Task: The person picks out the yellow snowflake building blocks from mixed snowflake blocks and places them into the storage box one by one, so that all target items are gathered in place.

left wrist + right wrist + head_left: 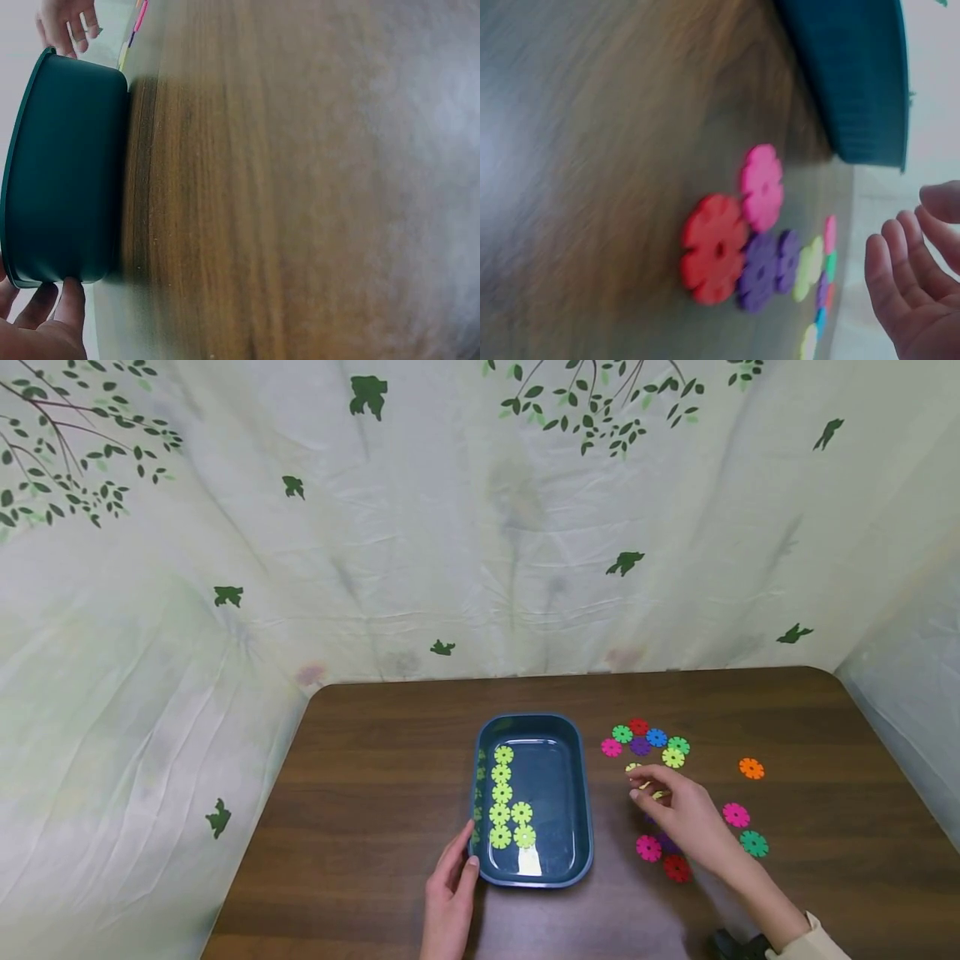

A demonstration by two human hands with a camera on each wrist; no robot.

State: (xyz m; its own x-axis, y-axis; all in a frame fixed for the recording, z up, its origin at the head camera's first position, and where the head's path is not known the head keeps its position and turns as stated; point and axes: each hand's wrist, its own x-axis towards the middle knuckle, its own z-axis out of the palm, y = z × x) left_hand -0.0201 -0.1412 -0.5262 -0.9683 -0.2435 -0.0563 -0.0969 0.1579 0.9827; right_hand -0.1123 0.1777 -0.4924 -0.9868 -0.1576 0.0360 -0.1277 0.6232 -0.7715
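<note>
A dark blue rectangular tray (558, 793) stands on the table. Inside it, yellow-green flower-shaped discs (501, 793) lie flat, several in a column along the left wall and two beside them. My left hand (450, 893) rests against the tray's left side; in the left wrist view its fingers (71, 304) touch the outer wall under the rim. Right of the tray, my right hand (686, 814) hovers over more yellow-green discs (802, 274), partly hiding them. Its thumb and fingers are apart in the right wrist view, with nothing between them.
Behind the right hand lies a cluster of mixed discs, among them a blue disc (656, 737). Nearer are a pink disc (648, 848) and a red disc (677, 868). An orange disc (752, 768) and a green disc (753, 843) lie farther right. A printed curtain (480, 527) hangs behind the table.
</note>
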